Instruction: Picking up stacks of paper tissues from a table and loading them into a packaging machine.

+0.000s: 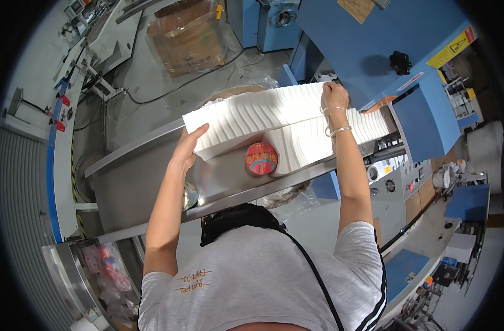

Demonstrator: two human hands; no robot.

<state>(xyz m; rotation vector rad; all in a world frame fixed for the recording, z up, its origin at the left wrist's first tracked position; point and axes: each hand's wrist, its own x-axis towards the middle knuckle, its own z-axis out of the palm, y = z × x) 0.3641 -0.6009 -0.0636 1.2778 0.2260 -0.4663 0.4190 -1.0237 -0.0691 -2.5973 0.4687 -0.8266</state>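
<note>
Bright light bleaches parts of the white stack (pixel 246 118) between the left hand (pixel 187 146) and right hand (pixel 336 98); a glint flares on the metal tray (pixel 136 185) nearer the wearer. Beyond the right hand, a black knob (pixel 400 63) throws a soft shadow. Fisheye distortion curves edges toward black corners.

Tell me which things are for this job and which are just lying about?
For the job, it seems:
long ridged white papery stack, held up
second ridged white papery stack beside it
long grey metal trough underneath

Probably just lying about:
round red printed object in the trough
plastic-lined brown cardboard box
pinkish plastic packages, lower left
</note>
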